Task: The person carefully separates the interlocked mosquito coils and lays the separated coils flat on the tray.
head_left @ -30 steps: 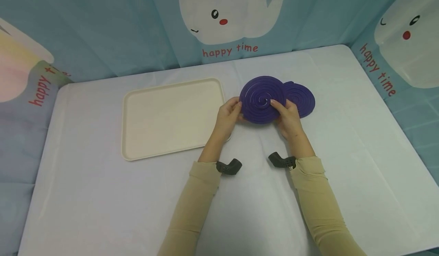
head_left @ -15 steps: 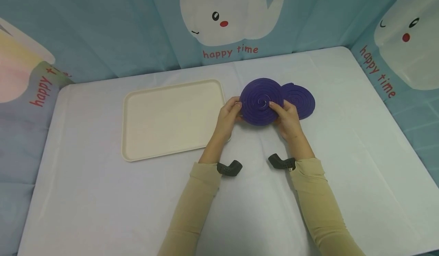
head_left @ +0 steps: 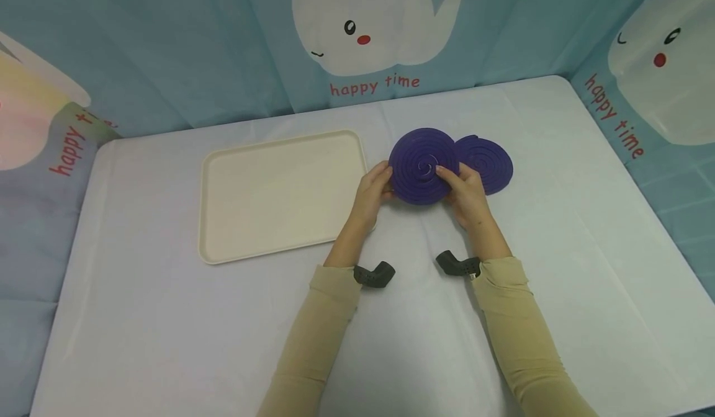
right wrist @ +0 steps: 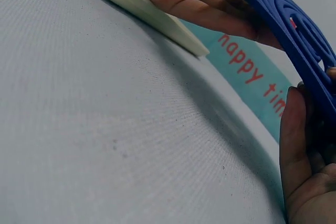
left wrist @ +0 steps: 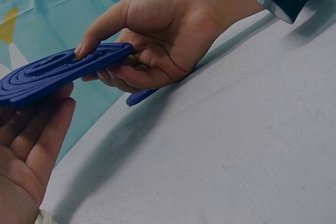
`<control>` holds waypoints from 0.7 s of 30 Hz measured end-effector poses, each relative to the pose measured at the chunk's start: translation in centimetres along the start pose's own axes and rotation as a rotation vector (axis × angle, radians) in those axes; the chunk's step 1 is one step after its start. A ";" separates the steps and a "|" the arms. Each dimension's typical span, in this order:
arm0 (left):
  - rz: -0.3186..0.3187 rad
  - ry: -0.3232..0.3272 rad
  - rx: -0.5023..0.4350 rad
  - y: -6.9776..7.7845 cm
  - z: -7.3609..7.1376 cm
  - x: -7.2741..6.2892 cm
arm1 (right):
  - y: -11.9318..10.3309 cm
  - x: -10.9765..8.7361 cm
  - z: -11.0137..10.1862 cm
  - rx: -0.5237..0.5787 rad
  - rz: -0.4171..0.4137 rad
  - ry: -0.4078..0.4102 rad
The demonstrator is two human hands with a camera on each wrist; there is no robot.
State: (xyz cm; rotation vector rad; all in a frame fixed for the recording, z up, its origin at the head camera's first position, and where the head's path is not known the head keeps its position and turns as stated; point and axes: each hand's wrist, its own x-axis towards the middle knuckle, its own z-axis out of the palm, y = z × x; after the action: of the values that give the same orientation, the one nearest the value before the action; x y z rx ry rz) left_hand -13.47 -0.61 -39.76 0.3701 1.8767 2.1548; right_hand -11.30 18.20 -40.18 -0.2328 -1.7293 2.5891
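Both hands hold a flat purple spiral coaster [head_left: 416, 184] between them, raised off the table and bluer in the wrist views. My left hand [head_left: 368, 193] grips its left edge, with the thumb near the rim and fingers underneath. On the right side, my right hand [head_left: 469, 197] pinches it, thumb pressed on top near the centre and the other fingers below, as the left wrist view shows. A second purple spiral coaster [head_left: 491, 165] lies on the table behind the right hand, partly covered by the held one.
A cream rectangular tray [head_left: 279, 193] lies to the left; the left hand and forearm cover part of its right side. The white cloth-covered table [head_left: 223, 342] ends at a blue printed curtain [head_left: 234, 51] along the back and sides.
The held coaster has drifted slightly left and toward me, along with the right hand. Both hands keep their hold; the second coaster and the tray stay put.
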 end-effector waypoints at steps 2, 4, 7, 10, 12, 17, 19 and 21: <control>-0.004 -0.002 -0.005 0.0 0.0 0.0 | 0.0 0.0 0.0 -0.005 -0.002 0.000; -0.008 -0.007 -0.008 0.1 0.0 -0.1 | 0.0 0.0 0.1 0.001 -0.006 0.001; -0.008 -0.017 -0.021 0.2 0.0 -0.1 | 0.0 -0.1 0.2 0.019 -0.011 0.007; -0.004 -0.028 -0.035 0.3 -0.1 -0.1 | 0.0 -0.1 0.3 0.020 -0.016 0.015; -0.003 -0.033 -0.043 0.3 -0.1 -0.1 | -0.1 -0.1 0.4 0.022 -0.022 0.022; -0.007 -0.040 -0.052 0.4 -0.1 -0.1 | 0.0 0.0 0.4 0.024 -0.039 0.025; -0.004 -0.039 -0.062 0.4 -0.1 -0.1 | 0.0 0.0 0.5 0.023 -0.043 0.022; 0.004 -0.039 -0.072 0.3 -0.1 0.0 | -0.1 -0.1 0.5 0.018 -0.046 0.018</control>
State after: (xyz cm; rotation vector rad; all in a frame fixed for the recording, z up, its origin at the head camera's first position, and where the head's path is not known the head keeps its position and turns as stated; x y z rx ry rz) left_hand -13.46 -0.73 -39.42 0.3979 1.7741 2.1943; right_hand -11.31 17.74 -39.90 -0.2128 -1.6842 2.5610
